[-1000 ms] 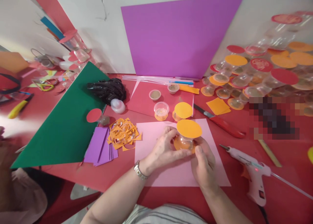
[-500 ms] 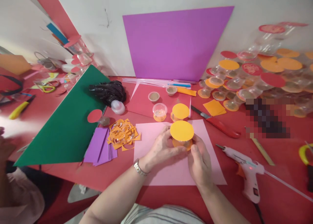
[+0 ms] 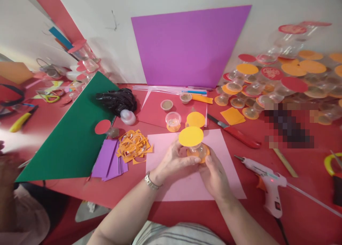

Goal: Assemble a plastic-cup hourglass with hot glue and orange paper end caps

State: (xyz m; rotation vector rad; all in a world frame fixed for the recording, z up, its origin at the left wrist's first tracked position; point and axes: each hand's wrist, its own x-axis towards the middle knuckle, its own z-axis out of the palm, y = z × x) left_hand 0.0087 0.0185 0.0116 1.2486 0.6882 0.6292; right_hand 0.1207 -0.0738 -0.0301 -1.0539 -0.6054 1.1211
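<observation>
Both my hands hold one clear plastic cup piece (image 3: pixel 198 150), shaped like an hourglass, with a yellow disc (image 3: pixel 191 136) on top and an orange disc at its base. My left hand (image 3: pixel 177 157) grips it from the left, thumb at the base. My right hand (image 3: pixel 212 168) closes on the base from the right. The piece is tilted to the left, above a pink sheet (image 3: pixel 165 189). Just beyond it stand a similar yellow-topped piece (image 3: pixel 195 120) and a clear open cup (image 3: pixel 173 121) on an orange disc.
A pink glue gun (image 3: pixel 267 182) with a lit red light lies right, near a red utility knife (image 3: pixel 242 137). Many finished cup pieces (image 3: pixel 247 69) are stacked back right. Orange paper scraps (image 3: pixel 135 147), purple sheets (image 3: pixel 108 159) and a green board (image 3: pixel 72 138) lie left. Another person's arm (image 3: pixel 8 188) shows far left.
The cup piece has tipped, its yellow disc shifting left and slightly up, so more of the clear body shows. Both hands still hold it; the view has shifted slightly.
</observation>
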